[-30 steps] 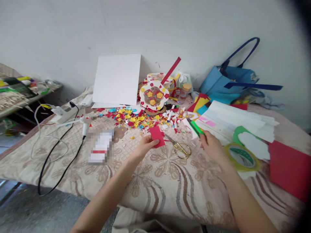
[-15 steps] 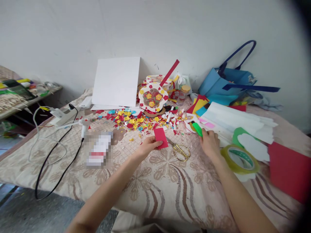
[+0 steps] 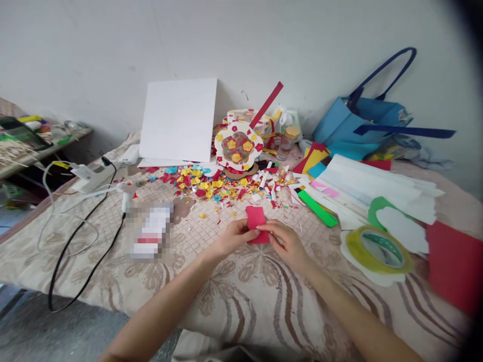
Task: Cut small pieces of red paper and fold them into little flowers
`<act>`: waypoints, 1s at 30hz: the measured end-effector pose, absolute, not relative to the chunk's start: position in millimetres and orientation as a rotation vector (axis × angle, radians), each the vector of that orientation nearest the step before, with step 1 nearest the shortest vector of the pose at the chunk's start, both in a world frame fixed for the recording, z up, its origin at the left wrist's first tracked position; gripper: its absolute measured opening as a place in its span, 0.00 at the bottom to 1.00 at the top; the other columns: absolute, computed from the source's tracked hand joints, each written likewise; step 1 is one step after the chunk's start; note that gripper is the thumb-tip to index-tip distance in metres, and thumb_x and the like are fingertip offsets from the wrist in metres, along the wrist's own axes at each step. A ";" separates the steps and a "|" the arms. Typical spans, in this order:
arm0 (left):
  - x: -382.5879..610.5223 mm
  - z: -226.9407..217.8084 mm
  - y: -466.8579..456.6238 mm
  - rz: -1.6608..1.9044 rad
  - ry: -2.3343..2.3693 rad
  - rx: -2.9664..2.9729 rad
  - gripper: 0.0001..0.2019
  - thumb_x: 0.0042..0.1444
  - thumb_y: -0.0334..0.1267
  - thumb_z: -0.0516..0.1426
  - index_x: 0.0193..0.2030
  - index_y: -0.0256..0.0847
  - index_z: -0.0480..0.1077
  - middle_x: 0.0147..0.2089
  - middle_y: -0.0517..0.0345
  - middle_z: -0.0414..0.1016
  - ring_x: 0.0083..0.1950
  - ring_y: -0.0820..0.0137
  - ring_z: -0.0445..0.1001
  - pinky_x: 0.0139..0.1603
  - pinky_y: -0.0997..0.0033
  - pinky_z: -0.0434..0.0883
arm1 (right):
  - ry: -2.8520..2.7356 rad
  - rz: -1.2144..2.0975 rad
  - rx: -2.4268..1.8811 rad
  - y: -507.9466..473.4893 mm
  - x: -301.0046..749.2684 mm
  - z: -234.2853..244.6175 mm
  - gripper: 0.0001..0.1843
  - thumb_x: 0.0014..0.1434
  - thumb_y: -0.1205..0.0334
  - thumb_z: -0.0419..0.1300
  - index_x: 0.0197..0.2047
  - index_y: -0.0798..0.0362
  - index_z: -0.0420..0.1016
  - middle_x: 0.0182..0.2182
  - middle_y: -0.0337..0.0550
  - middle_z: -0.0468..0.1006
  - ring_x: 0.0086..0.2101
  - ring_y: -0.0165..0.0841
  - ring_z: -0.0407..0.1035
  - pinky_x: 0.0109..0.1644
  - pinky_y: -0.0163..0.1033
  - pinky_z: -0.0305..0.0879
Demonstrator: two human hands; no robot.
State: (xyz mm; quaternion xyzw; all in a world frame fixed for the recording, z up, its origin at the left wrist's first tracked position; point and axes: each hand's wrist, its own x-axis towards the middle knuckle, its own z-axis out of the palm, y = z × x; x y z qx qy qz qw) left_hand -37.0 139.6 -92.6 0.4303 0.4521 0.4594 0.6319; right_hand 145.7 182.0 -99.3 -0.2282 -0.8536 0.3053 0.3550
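A small red paper piece (image 3: 256, 221) is pinched between both hands above the patterned cloth. My left hand (image 3: 232, 240) grips its left edge with thumb and fingers. My right hand (image 3: 287, 243) holds its lower right side with closed fingers. The gold-handled scissors lie hidden under my right hand. A green strip (image 3: 317, 208) lies flat on the cloth to the right, apart from both hands.
A pile of coloured paper scraps (image 3: 211, 184) and a flower-shaped paper craft (image 3: 237, 147) lie behind the hands. A white board (image 3: 177, 120) leans on the wall. A tape roll (image 3: 377, 249), paper sheets (image 3: 373, 186), red sheet (image 3: 455, 264) and blue bag (image 3: 362, 125) sit right; cables (image 3: 81, 221) left.
My right hand let go of the green strip, which now lies on the cloth, and moved left to take hold of the red paper piece with my left hand.
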 end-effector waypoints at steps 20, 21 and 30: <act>-35.5 -98.0 134.1 1.310 1.138 1.462 0.07 0.50 0.33 0.60 0.37 0.38 0.72 0.39 0.52 0.71 0.40 0.69 0.71 0.43 0.71 0.68 | -1.792 1.020 -0.778 177.6 145.3 -102.5 0.05 0.58 0.65 0.56 0.39 0.49 0.69 0.38 0.44 0.71 0.42 0.36 0.67 0.46 0.43 0.65; -35.0 -97.7 133.8 1.333 1.133 1.450 0.06 0.51 0.34 0.60 0.37 0.38 0.72 0.39 0.52 0.71 0.40 0.70 0.70 0.43 0.71 0.68 | -1.797 1.016 -0.785 177.5 145.1 -101.4 0.04 0.58 0.64 0.56 0.38 0.49 0.70 0.38 0.44 0.71 0.42 0.36 0.67 0.46 0.42 0.65; -27.1 -103.2 134.0 1.463 1.157 1.121 0.11 0.46 0.39 0.64 0.27 0.36 0.68 0.33 0.56 0.69 0.35 0.73 0.68 0.38 0.74 0.66 | -1.703 1.231 -0.984 169.0 138.2 -101.1 0.07 0.57 0.58 0.59 0.30 0.51 0.65 0.24 0.35 0.66 0.25 0.29 0.60 0.28 0.33 0.57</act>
